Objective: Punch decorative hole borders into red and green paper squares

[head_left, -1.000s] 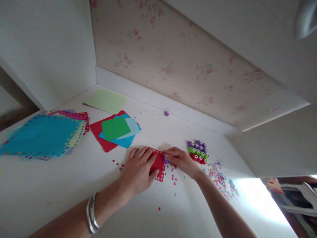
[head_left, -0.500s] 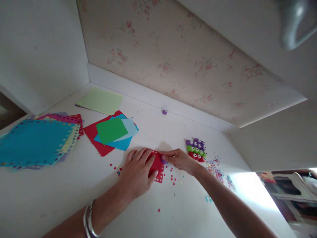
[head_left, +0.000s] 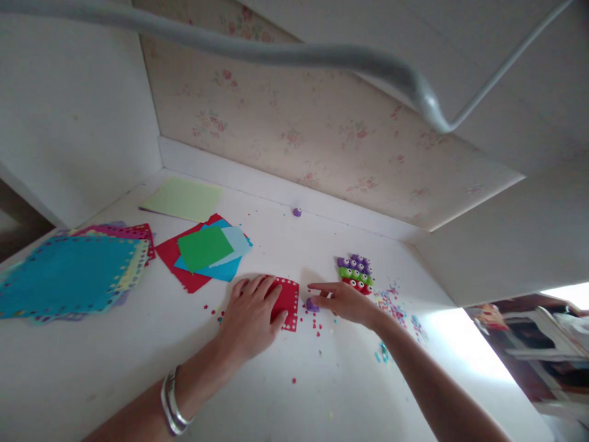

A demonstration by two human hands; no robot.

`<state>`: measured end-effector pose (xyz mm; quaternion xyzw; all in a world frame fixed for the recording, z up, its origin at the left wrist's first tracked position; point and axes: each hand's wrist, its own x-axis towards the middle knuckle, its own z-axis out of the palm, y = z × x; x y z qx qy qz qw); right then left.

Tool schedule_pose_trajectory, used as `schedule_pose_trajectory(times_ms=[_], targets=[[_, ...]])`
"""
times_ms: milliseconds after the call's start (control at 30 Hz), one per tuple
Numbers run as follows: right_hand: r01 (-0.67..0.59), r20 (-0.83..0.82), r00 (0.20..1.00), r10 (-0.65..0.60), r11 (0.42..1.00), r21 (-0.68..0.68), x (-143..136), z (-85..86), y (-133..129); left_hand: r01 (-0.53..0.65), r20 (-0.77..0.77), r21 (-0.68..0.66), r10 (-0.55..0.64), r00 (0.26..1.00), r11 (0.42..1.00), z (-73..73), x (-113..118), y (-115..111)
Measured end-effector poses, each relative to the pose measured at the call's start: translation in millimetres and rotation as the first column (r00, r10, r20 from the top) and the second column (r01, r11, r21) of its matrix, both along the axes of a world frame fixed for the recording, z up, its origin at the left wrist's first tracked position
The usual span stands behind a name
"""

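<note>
Left hand on red card, right hand at purple punch just beside it

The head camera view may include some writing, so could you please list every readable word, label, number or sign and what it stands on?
No text can be read.
Silver bracelet: small dark marks, too blurred to tell whether they are lettering.
Orange-red item at far right: too blurred to read.
Red sheet under the left hand: edge cut-outs, no visible writing.
</note>
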<state>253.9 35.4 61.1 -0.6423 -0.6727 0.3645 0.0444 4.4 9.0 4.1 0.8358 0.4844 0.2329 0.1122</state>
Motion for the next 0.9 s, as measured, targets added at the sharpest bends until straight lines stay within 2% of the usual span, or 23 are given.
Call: schedule_pose_trajectory(times_ms=[167,267,367,633,900], targets=[[-0.055,0.169,0.986,0.010,0.962,0.266,3.7,0.1,-21.2,0.004,-0.004,0.013,-0.004,1.000,1.000,1.1,0.2,0.5],[-0.130,0.278,0.960,0.030,0.927,0.352,-5.1,-4.5,-29.9,-0.002,0.003,0.025,0.002,1.000,1.000,1.6,0.8,0.5],[-0.142,0.261,0.964,0.044,0.919,0.369,-5.6,-8.2,-30.6,-0.006,0.003,0.036,0.006,1.000,0.999,0.3,1.2,0.8],[-0.058,0.099,0.995,0.024,0.931,0.360,9.2,-12.3,-25.9,0.006,-0.016,0.033,-0.005,1.000,0.999,-0.4,1.3,1.5],[-0.002,0.152,0.986,-0.064,0.917,0.399,4.9,-20.5,-33.7,0.012,-0.024,0.055,-0.011,1.000,0.998,-1.8,0.4,1.5]])
